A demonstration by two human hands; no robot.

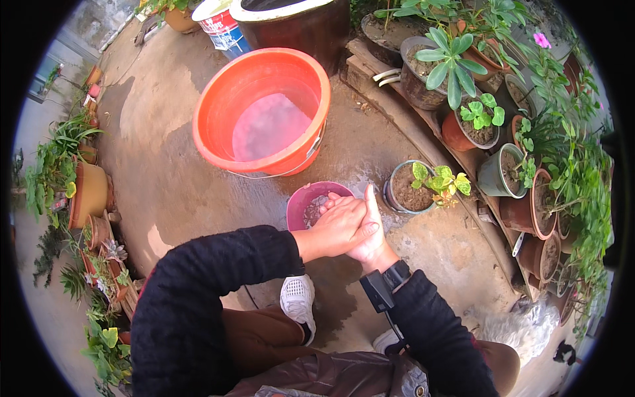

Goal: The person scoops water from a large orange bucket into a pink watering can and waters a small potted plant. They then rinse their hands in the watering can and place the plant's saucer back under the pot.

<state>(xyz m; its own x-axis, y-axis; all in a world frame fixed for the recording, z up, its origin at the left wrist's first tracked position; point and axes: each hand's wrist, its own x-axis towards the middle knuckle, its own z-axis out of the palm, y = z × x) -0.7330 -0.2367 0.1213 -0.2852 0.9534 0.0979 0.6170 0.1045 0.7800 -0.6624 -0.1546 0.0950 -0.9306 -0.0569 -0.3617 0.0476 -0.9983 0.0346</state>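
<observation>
My left hand lies across the palm of my right hand, and the two are pressed together. No object shows between them. Under the fingertips stands a small pink plastic pot with pale wet-looking stuff inside; my left hand covers part of it. A large orange plastic bucket with a wire handle holds water and stands just beyond. To the right of my hands is a round pot of soil with a small yellow-green leafed plant.
Potted plants line a wooden plank on the right, and more pots stand along the left. A dark glazed vat and a paint bucket are behind the orange bucket. Clear plastic lies at lower right. The concrete floor is partly wet.
</observation>
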